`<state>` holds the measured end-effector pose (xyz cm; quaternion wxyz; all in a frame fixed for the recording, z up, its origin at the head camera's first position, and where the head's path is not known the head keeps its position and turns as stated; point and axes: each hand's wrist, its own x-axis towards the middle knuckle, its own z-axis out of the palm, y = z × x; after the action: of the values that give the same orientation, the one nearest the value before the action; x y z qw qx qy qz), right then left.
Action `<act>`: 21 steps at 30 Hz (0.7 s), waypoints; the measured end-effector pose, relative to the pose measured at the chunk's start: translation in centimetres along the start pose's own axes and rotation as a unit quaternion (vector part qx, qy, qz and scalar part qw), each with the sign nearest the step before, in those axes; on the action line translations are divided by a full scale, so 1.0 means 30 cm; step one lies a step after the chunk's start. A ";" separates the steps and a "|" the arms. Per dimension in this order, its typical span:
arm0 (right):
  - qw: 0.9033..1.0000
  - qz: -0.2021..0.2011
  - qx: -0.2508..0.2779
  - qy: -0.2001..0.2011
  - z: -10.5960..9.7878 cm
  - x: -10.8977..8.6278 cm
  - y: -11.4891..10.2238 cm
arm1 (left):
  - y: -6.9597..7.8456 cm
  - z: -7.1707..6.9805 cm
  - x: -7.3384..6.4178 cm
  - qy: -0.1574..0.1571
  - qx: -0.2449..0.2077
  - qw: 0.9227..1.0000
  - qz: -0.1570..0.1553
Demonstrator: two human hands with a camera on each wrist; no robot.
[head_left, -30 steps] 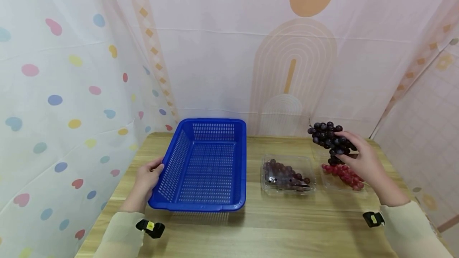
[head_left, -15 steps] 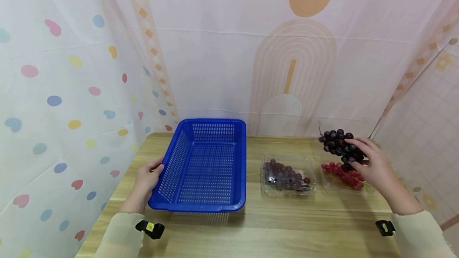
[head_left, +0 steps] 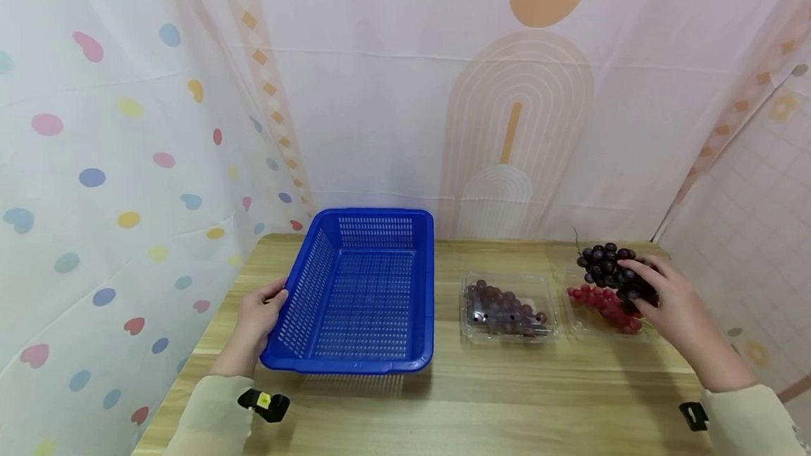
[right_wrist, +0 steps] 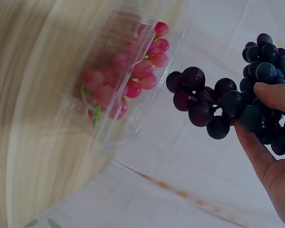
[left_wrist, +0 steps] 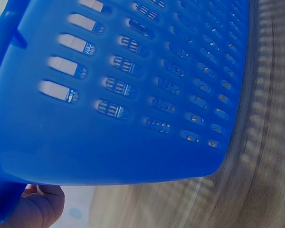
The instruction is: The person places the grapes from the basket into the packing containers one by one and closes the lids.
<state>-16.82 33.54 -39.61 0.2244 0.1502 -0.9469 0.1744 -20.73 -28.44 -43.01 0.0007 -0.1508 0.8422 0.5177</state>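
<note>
My left hand (head_left: 258, 315) grips the left rim of a blue plastic basket (head_left: 423, 294), which has slotted walls and nothing in it. In the left wrist view the basket's wall (left_wrist: 109, 156) fills most of the picture, with part of the thumb below its rim. On the right, my right hand (head_left: 674, 305) holds a bunch of dark purple grapes (head_left: 605, 264) between thumb and fingers, in the air over a clear plastic box. Red grapes (head_left: 605, 307) lie in that box (right_wrist: 128, 137). The dark bunch hides part of the box in the head view.
Between basket and right box stands a second clear plastic box (head_left: 548, 294), its lid over a bunch of reddish-purple grapes (head_left: 503, 305). All rests on a wooden table (head_left: 481, 400). Patterned curtains (head_left: 374, 90) hang behind and at both sides.
My right hand has moved right and down toward me with the dark grapes, lower over the box of red grapes. My left hand and the basket have stayed in place.
</note>
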 end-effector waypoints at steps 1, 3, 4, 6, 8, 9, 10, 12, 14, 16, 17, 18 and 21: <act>1.000 -0.001 -0.008 -0.003 0.001 -0.003 0.004 | -0.001 0.000 0.001 0.000 0.000 1.000 0.000; 1.000 -0.013 -0.025 -0.004 0.006 -0.007 0.013 | -0.004 0.001 0.003 0.000 -0.001 1.000 0.000; 0.999 -0.017 -0.036 -0.006 0.010 -0.011 0.017 | -0.005 0.001 0.004 0.000 -0.003 1.000 0.000; 0.998 -0.025 -0.055 -0.009 0.018 -0.018 0.025 | -0.006 0.002 0.004 -0.001 -0.003 1.000 -0.001; 0.997 -0.031 -0.066 -0.011 0.029 -0.024 0.032 | -0.006 0.002 0.005 -0.001 -0.004 1.000 -0.001; 0.997 -0.032 -0.067 -0.013 0.035 -0.027 0.034 | -0.006 0.002 0.005 -0.002 -0.003 1.000 -0.001; 0.997 -0.031 -0.069 -0.019 0.041 -0.030 0.036 | -0.006 0.001 0.005 -0.002 -0.003 1.000 -0.002; 0.997 -0.031 -0.068 -0.025 0.053 -0.034 0.039 | -0.005 0.001 0.003 -0.003 0.000 1.000 -0.003; 0.997 -0.028 -0.069 -0.034 0.064 -0.040 0.040 | -0.005 0.001 0.002 -0.003 0.001 1.000 -0.004; 0.996 -0.025 -0.074 -0.042 0.073 -0.045 0.039 | -0.004 0.001 0.001 -0.005 0.000 1.000 -0.006; 0.996 -0.024 -0.078 -0.045 0.078 -0.047 0.039 | -0.004 0.001 0.000 -0.005 -0.001 1.000 -0.006; 0.995 -0.024 -0.081 -0.049 0.083 -0.049 0.039 | -0.003 0.002 0.000 -0.005 -0.002 1.000 -0.007; 0.994 -0.027 -0.090 -0.055 0.097 -0.056 0.040 | -0.003 0.002 0.001 -0.005 -0.004 1.000 -0.009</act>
<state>-16.91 33.80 -43.16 0.1889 0.1647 -0.9653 0.0736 -20.73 -28.42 -43.11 0.0089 -0.1557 0.8388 0.5217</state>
